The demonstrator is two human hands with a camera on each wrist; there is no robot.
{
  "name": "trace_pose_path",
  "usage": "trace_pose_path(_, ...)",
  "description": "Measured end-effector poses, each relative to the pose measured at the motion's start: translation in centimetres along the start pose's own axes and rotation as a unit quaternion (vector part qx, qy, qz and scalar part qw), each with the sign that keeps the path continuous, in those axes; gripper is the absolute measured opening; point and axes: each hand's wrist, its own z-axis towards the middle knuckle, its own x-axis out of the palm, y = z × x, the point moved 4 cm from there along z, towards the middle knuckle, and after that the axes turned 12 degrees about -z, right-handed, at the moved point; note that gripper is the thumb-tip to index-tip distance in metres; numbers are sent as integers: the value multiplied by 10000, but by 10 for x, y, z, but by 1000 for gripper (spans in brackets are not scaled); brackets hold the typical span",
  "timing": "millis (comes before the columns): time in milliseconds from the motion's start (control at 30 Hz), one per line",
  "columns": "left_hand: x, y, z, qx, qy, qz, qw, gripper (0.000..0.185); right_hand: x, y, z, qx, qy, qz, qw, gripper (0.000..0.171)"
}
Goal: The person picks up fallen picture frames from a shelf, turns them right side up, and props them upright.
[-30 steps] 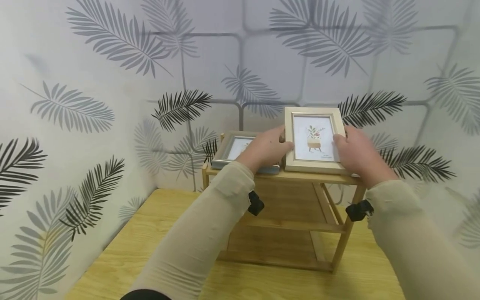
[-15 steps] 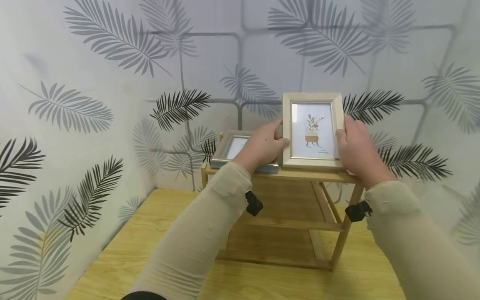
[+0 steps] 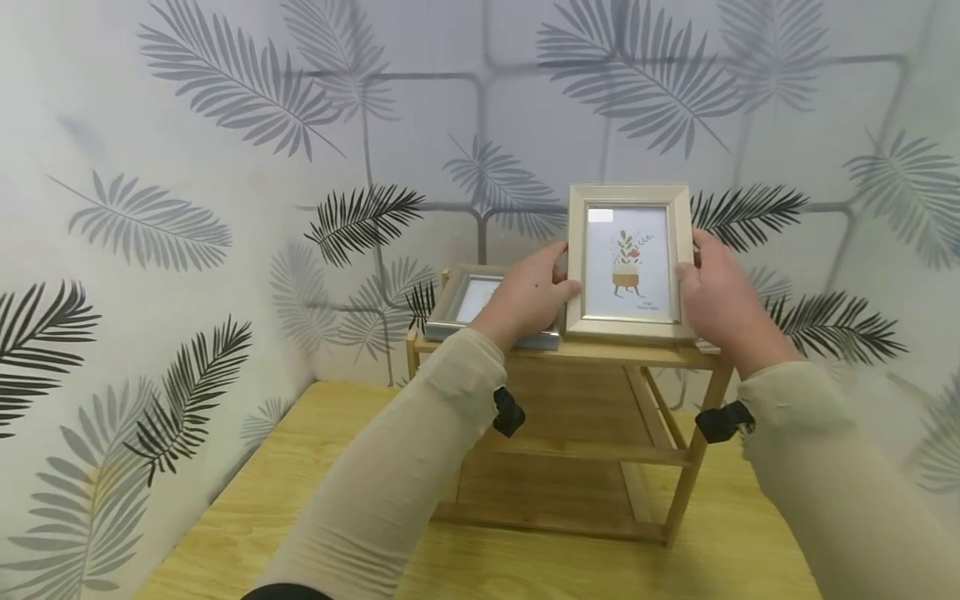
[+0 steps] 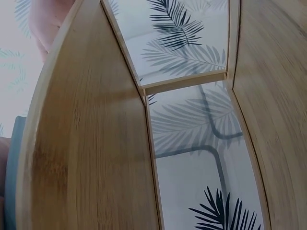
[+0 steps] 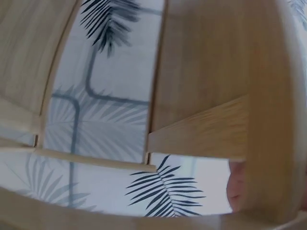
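Cream picture frame [image 3: 628, 263] stands upright on the top board of the wooden shelf [image 3: 600, 354], toward its right end, bottom edge on the wood, long axis running 12 to 6, print facing the camera. Both hands are on it. Left hand [image 3: 528, 296] comes in from 9 o'clock, thumb hooked on the frame's left edge and front, fingers curled behind as far as can be told. Right hand [image 3: 716, 296] comes in from 3 o'clock, thumb on the right edge, fingers wrapped toward the back; fingertips hidden. So the frame sits dead between the two hands, pinched side to side, neither hand nearer than the other.

Silver frame [image 3: 468, 304] lies tilted back just beside the cream one at its 9 o'clock, partly under the left hand and wrist; can't tell if touching. Shelf stands on the table [image 3: 247, 500], pushed near the leaf-print wall [image 3: 225, 167].

Left wrist view: only underside of the shelf boards [image 4: 91, 158], no frame visible. Right wrist view: shelf rails [image 5: 206, 129], a sliver of hand at the lower right edge.
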Motion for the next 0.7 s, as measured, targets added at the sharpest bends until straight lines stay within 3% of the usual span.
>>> trace_pose_path(167,1,0,-1,-5,-67,-107,9999,69,-3,3,-2,153,139,238,9995,61)
trace_pose_path(467,-1,-1,0,63,-139,-52,9999,71,-3,0,-5,-13,-394,242,9989,59)
trace_pose_path(700,0,-1,0,134,-175,-46,9997,72,-1,-3,-10,61,-457,580,9973,59)
